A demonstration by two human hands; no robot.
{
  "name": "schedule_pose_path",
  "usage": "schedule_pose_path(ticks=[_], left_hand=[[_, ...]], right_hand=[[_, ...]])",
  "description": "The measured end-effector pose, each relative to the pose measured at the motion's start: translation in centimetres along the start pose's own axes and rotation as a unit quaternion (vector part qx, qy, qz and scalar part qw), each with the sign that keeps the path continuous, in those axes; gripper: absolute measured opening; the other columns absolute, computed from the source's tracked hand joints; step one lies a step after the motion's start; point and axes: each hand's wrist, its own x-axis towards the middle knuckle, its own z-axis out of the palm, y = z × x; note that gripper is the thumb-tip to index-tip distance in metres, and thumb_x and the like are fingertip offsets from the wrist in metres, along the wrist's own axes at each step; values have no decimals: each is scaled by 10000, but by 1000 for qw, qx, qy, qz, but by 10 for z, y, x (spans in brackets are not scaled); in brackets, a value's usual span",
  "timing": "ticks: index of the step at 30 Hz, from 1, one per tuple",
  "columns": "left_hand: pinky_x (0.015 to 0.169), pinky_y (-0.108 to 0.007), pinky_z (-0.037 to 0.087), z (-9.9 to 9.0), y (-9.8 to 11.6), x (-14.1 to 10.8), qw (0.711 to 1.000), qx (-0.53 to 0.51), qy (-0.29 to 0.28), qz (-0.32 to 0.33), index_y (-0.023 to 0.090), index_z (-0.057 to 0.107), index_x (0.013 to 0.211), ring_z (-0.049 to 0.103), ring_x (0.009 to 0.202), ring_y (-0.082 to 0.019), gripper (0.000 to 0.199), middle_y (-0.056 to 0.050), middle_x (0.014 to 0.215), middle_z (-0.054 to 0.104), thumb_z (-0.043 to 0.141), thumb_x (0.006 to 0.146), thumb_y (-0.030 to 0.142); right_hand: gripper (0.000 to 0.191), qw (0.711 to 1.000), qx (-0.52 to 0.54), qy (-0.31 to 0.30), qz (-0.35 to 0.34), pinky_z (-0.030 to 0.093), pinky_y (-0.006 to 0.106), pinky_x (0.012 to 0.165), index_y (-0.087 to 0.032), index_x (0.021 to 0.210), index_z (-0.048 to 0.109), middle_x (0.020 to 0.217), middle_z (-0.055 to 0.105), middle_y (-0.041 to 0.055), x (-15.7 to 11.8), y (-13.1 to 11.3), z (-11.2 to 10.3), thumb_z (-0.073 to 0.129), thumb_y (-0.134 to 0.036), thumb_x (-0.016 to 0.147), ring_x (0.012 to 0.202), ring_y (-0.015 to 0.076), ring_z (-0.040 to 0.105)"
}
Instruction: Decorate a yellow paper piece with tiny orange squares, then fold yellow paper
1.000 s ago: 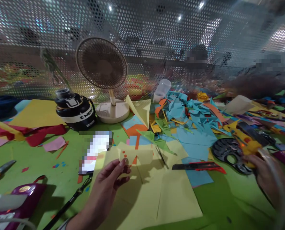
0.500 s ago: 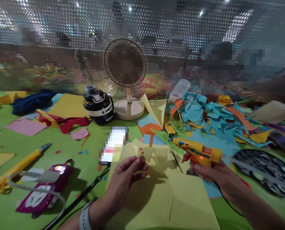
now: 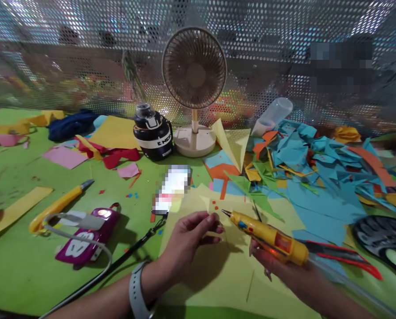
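Glue gun (image 3: pixel 264 235), likely light, rigid; best held behind nozzle (image 3: pixel 226 213); right hand (image 3: pixel 279 267) grasps it; unclear whether left hand (image 3: pixel 193 234) holds anything.

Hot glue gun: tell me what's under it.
Pale yellow paper shows below the hot glue gun; a red-and-black utility knife pokes out past its rear. The knife's other end is hidden behind the gun and right hand.

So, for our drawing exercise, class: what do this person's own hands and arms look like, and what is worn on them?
The left hand and right hand are ungloved. A pale grey strap with small holes, like a watch band, circles the left wrist. No sleeve shows on either forearm, and no band shows on the right.
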Motion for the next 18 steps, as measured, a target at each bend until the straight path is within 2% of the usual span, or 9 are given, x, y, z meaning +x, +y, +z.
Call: schedule_pose_path(ticks=[7,12,15,18], left_hand=[[633,-227,543,-3,-4,1,1000,13,-7,8,187,727,787,664,724,-147,144,-32,733,709,749,727,317],[623,-221,541,-3,-3,0,1000,9,-17,15,184,732,783,656,721,-141,140,-29,738,707,752,724,309],[618,-222,538,-2,-2,0,1000,12,-16,18,183,732,785,652,720,-143,134,-35,739,705,749,729,303],[618,-223,535,-2,-1,-1,999,24,-14,16,182,728,776,648,719,-147,140,-36,732,700,744,731,313]], right_hand=[[419,999,-31,-20,35,501,248,525,-218,863,656,744,629,14,1,-2,-1,652,-603,697,589,138,553],[365,996,-79,-30,8,484,227,509,-233,856,647,695,606,-5,0,-3,-2,636,-576,730,565,130,530],[354,998,-66,-12,-6,465,225,484,-230,845,646,637,562,-12,-2,-5,-1,633,-566,735,543,130,504],[386,998,-55,-2,8,472,227,498,-232,884,630,681,566,-5,-2,-5,0,636,-582,723,561,132,512]])
